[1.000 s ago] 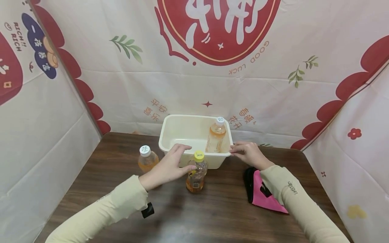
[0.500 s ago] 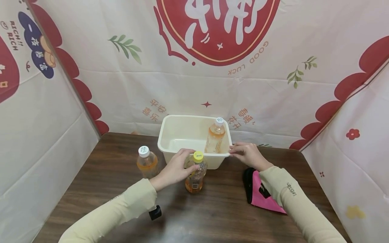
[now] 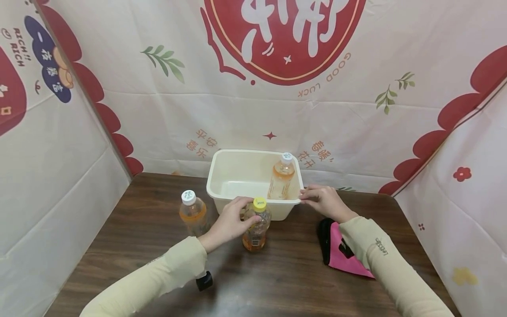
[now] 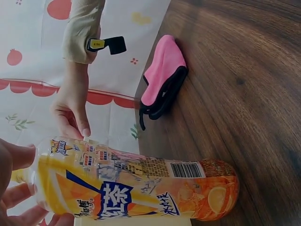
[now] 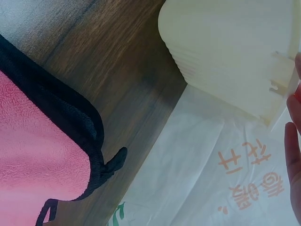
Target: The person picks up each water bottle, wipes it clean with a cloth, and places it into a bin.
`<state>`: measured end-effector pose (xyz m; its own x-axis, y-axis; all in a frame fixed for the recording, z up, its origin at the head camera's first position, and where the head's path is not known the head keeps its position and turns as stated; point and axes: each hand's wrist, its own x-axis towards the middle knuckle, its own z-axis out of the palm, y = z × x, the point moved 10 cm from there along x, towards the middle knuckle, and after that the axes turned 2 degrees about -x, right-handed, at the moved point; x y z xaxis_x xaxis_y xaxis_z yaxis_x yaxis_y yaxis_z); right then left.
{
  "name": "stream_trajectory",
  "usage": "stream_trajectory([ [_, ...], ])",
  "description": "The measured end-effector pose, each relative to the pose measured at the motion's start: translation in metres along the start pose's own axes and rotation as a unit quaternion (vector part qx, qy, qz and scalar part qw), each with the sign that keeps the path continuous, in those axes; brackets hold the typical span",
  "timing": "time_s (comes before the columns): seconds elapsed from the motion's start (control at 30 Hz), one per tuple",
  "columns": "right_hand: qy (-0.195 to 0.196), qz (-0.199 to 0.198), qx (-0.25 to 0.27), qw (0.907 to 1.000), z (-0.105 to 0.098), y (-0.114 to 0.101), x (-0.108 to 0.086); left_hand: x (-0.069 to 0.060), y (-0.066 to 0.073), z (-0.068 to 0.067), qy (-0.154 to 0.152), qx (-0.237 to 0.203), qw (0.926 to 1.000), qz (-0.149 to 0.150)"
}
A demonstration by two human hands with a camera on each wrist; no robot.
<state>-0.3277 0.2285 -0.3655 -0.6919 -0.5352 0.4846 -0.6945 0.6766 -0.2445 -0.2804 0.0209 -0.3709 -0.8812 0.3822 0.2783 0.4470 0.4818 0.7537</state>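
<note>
Yellow-capped bottle (image 3: 257, 231) at six o'clock of the bin (image 3: 233, 169), gripped high in your left hand (image 3: 231, 223)!
Held there, its base could swing into the bin your right hand (image 3: 325, 202) pinches, or topple the white-capped bottle (image 3: 193, 213) at nine o'clock. Left wrist view makes the label (image 4: 113, 188) readable; only the head view shows another bottle (image 3: 282, 181) inside, at three o'clock.

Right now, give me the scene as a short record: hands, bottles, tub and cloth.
Left hand: fingers around the yellow-capped bottle, near its neck
Right hand: pinching the rim of the cream tub, front right
Inside tub: one white-capped bottle, at the right end
Outside tub: another white-capped bottle, front left
Cloth: pink with black edging, on the table, front right
</note>
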Motion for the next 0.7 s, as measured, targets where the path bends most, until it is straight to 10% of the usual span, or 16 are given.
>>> stream_trajectory([
  [0.37,0.008,-0.004,-0.021,0.9997,-0.003,-0.003,-0.003,-0.003,-0.001,-0.003,0.033,-0.042,0.9984,0.018],
  [0.7,-0.091,0.013,-0.051,0.9944,-0.017,-0.012,-0.022,-0.009,-0.007,-0.002,0.062,-0.095,0.9934,0.016],
])
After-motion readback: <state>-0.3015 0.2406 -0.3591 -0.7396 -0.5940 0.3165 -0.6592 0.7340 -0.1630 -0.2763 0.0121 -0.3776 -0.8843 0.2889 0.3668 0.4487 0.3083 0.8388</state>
